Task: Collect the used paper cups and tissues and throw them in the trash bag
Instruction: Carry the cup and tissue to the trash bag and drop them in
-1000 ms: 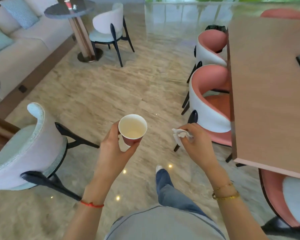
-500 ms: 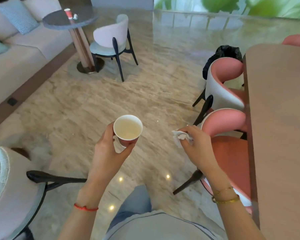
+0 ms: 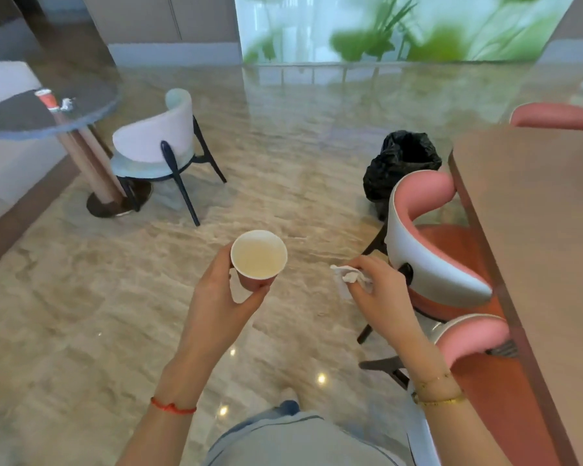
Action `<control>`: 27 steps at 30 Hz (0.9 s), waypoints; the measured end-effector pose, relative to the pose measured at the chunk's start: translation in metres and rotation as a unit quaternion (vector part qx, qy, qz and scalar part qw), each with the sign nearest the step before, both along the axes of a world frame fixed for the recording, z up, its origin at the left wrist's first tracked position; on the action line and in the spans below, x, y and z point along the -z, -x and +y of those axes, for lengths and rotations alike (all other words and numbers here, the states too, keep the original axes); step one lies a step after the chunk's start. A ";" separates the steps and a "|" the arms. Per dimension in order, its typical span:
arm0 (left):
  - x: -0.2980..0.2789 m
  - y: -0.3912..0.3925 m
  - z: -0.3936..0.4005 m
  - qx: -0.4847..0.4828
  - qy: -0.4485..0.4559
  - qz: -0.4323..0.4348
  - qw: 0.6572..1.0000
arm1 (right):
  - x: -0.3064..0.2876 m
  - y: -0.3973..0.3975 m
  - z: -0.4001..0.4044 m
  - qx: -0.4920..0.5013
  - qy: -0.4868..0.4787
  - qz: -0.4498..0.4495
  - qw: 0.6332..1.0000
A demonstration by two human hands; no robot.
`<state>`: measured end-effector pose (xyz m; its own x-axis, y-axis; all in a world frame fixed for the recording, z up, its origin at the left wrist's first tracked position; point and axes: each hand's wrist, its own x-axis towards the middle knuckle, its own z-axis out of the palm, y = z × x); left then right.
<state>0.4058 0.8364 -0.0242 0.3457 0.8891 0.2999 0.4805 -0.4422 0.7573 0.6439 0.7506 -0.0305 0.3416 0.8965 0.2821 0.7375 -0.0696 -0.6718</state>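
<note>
My left hand (image 3: 221, 297) holds a red paper cup (image 3: 258, 257) upright, white and empty inside, in front of me at mid-frame. A crumpled white tissue (image 3: 350, 279) is pinched in my right hand (image 3: 381, 295), just right of the cup. The black trash bag (image 3: 399, 166) stands open on the floor ahead to the right, behind a pink chair. Far left, another red paper cup (image 3: 47, 99) and a small crumpled tissue (image 3: 66, 104) sit on a round dark table (image 3: 21, 119).
Two pink chairs (image 3: 431, 250) line the left edge of a long wooden table (image 3: 532, 230) on my right. A white chair (image 3: 159, 146) stands by the round table, with a sofa (image 3: 0, 92) at far left. Marble floor lies open between them.
The view has advanced across the floor and tilted up; the trash bag is nearer and fully visible. Both hands keep the same hold on cup and tissue.
</note>
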 end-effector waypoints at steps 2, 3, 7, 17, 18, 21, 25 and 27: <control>-0.005 -0.021 0.044 0.018 0.004 -0.003 1.000 | -0.001 -0.017 0.035 0.021 0.003 0.004 1.000; -0.006 -0.031 0.064 0.029 0.004 -0.004 1.000 | 0.000 -0.025 0.050 0.031 0.004 0.006 0.999; -0.002 -0.075 0.141 0.069 0.012 -0.007 0.998 | 0.008 -0.065 0.108 0.060 0.010 0.024 0.998; 0.017 -0.220 0.335 0.111 0.022 -0.016 0.993 | 0.029 -0.202 0.289 0.111 0.008 0.039 0.993; 0.016 -0.237 0.356 0.111 0.022 -0.017 0.993 | 0.026 -0.220 0.310 0.112 0.004 0.041 0.993; 0.010 -0.291 0.416 0.116 0.018 -0.018 0.993 | 0.015 -0.273 0.373 0.100 -0.013 0.032 0.994; 0.002 -0.355 0.487 0.121 0.014 -0.015 0.992 | 0.006 -0.337 0.447 0.105 -0.020 0.022 0.994; 0.000 -0.383 0.520 0.124 0.020 -0.016 0.992 | 0.006 -0.364 0.478 0.108 -0.012 0.016 0.994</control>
<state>0.7886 1.3566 -0.0244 0.5453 0.7899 0.2806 0.3363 -0.5128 0.7899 1.0076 1.2284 -0.0366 0.5348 0.7944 0.2880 0.6849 -0.2080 -0.6983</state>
